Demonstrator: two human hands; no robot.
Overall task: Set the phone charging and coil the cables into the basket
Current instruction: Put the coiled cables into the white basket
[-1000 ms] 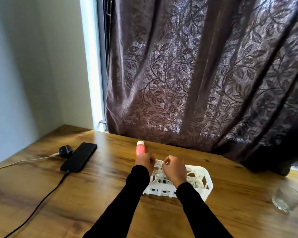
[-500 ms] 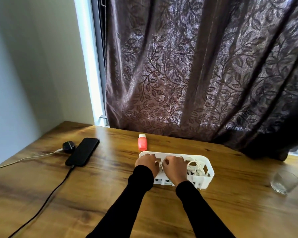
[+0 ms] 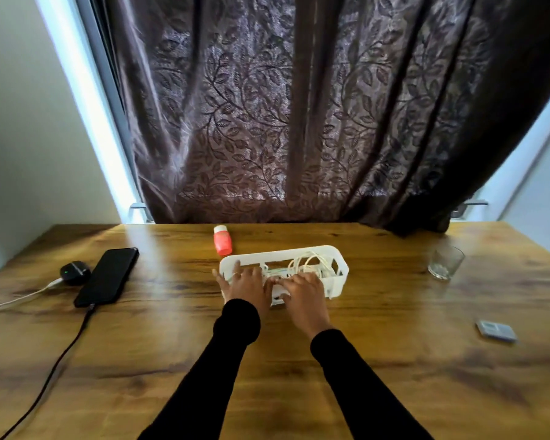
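Both hands (image 3: pixel 275 285) over basket (image 3: pixel 337 268)

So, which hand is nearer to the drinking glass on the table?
Right. The right hand rests at the basket, on the side toward the glass; the left hand lies farther away.

A wooden table (image 3: pixel 394 360) with a dark grain pattern carries everything. At the far left lies a black phone (image 3: pixel 108 276), with a black cable (image 3: pixel 54 366) running from its near end toward the near left edge. Just left of the phone sits a small black case (image 3: pixel 74 272) with a white cable (image 3: pixel 19 298) leading off left. Near the far middle stands an orange bottle (image 3: pixel 223 240), and just nearer, a white basket (image 3: pixel 337 274) holding white cables (image 3: pixel 308 263). A glass (image 3: pixel 445 262) stands far right; a small grey flat object (image 3: pixel 496 332) lies nearer right.
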